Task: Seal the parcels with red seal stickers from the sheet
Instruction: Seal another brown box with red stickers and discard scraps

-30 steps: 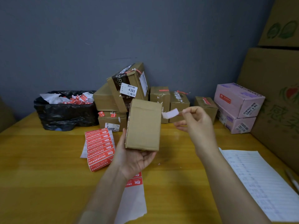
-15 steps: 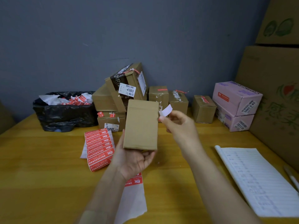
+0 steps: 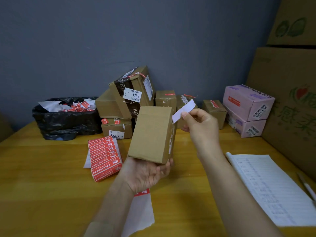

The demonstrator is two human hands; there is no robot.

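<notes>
Risk: sticker point(image 3: 183, 111), pinched by right hand point(image 3: 200, 127) beside parcel point(image 3: 150, 134) gripped underneath by left hand point(image 3: 145, 173), may curl and land crooked.

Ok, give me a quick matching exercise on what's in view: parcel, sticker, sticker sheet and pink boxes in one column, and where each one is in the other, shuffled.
Things
1. parcel
2. sticker
3. sticker sheet
4. pink boxes

Places
A. lying on the table, near its middle
B. pinched in the right hand
C. stacked one on the other, at the far right of the table
D. held up on end in the left hand

Pairs: 1-D, 2-B, 3-A, 4-C
</notes>
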